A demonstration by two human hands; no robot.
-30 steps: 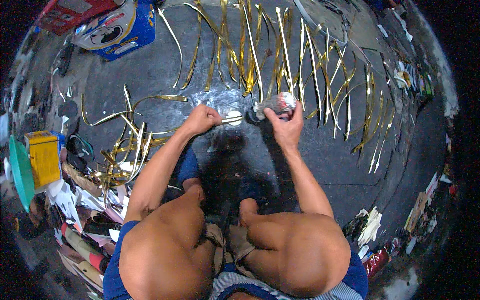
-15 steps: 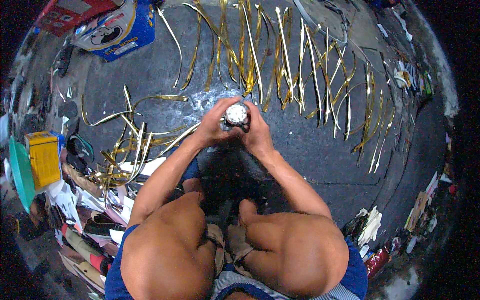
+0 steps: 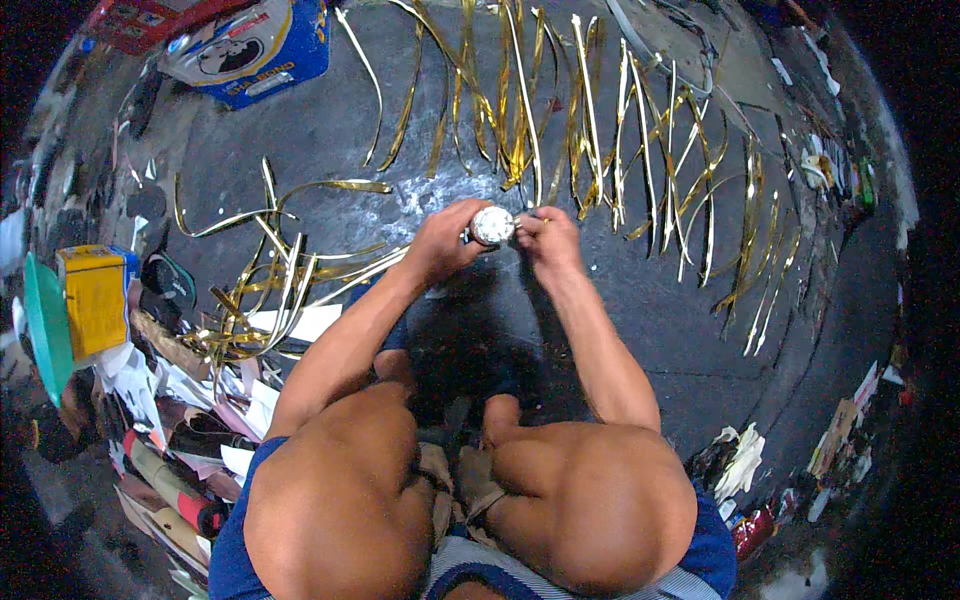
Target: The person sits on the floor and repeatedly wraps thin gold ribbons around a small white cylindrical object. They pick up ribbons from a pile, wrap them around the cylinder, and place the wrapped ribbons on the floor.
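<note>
A small upright cylinder with a round, whitish, mottled top [image 3: 492,226] is held over the dark floor between my knees and the rows of strips. My left hand [image 3: 448,240] wraps round its left side, fingers closed. Beside its right edge, my right hand [image 3: 549,240] is closed in a pinch; what its fingertips hold, if anything, is too small to make out. Shiny gold strips [image 3: 515,110] lie side by side beyond my hands. More gold strips [image 3: 285,285] lie in a loose tangle to the left.
A blue and white box [image 3: 270,60] stands at the far left. Nearer on the left are a yellow tin [image 3: 92,300], a green disc-like thing [image 3: 48,325], a dark sandal [image 3: 168,280] and paper scraps [image 3: 130,390]. Crumpled pale material [image 3: 743,462] lies at the right.
My right hand has come off the cylinder's side and moved slightly right into a pinch beside it. My left hand still holds the cylinder. The whole view has shifted slightly.
</note>
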